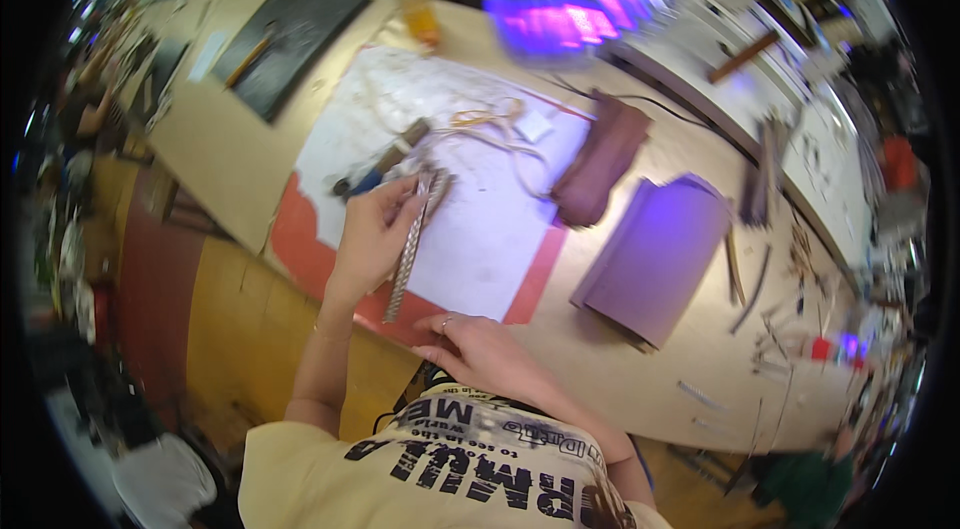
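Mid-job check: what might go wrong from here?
1. Only the left hand grips the braided strip, near its upper end; the right hand is off it, so the lower end could swing.
2. Loose tan cords lie looped on the white sheet and might snag the strip if it's dragged across.
3. A bottle of amber liquid stands at the sheet's far side; if knocked, it could tip.

Paper sheet (480, 254) lies on table (235, 169), strip (405, 274) above. Board (315, 24) lies left, bottle (420, 19) behind. Bundle (610, 154) lies right, folder-like wrap (660, 259) farther right.
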Demonstrator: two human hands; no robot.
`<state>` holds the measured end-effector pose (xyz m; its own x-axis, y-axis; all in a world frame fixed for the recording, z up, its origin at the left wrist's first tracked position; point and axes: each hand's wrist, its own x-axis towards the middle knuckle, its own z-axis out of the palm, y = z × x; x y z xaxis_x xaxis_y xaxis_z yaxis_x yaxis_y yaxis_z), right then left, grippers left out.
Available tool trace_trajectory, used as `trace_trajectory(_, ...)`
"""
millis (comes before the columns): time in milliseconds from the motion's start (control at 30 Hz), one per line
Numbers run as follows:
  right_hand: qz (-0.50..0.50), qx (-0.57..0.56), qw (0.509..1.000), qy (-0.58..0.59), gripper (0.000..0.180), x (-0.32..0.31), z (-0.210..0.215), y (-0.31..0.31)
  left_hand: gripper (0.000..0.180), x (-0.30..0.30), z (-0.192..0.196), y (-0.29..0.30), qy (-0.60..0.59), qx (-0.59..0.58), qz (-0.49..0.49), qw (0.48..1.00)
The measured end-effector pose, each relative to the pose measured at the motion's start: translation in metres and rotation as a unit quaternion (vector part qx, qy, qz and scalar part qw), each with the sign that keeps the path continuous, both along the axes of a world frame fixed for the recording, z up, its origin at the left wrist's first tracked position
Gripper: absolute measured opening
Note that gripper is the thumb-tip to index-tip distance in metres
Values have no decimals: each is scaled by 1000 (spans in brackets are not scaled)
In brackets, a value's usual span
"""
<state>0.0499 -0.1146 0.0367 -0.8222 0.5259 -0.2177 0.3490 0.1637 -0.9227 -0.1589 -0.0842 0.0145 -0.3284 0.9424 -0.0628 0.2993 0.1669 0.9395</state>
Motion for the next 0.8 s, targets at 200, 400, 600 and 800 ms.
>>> trace_trajectory(200,-161,2,987,7,38,75,21,7,26,29,-32,19,304,39,-85,948)
trace_trajectory(400,-408,9,912,39,23,207,31,-20,28,47,-32,25,361,107,-32,926)
trace_trajectory(600,-552,90,814,-156,23,301,27,-92,26,110,-6,24,391,258,-68,881)
trace_trajectory(800,-478,264,736,-399,33,351,-16,-114,28,192,22,2,305,252,-234,888)
